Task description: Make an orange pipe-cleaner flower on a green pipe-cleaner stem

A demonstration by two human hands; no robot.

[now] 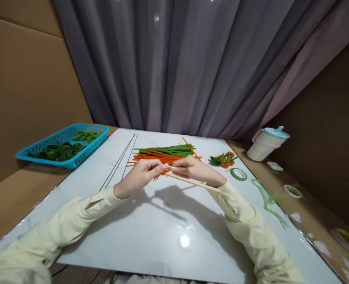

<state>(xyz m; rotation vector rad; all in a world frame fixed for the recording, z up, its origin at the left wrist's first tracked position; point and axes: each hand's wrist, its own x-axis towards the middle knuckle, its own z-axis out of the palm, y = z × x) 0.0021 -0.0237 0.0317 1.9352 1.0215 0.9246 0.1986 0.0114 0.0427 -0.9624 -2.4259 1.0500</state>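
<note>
My left hand (141,175) and my right hand (194,169) meet above the middle of the white table (162,228). Between their fingertips they pinch a short orange pipe cleaner piece (165,171). A thin wooden stick (192,182) runs from the fingertips under my right hand toward its wrist. Just behind the hands lies a bundle of orange and green pipe cleaners (165,152). To its right sits a small pile of curled orange and green pieces (223,159).
A blue basket (63,146) holding green pieces stands at the far left. Thin metal wires (119,161) lie left of the bundle. A green tape roll (239,174), another roll (292,191) and a lidded cup (266,142) are on the right. Curtains hang behind.
</note>
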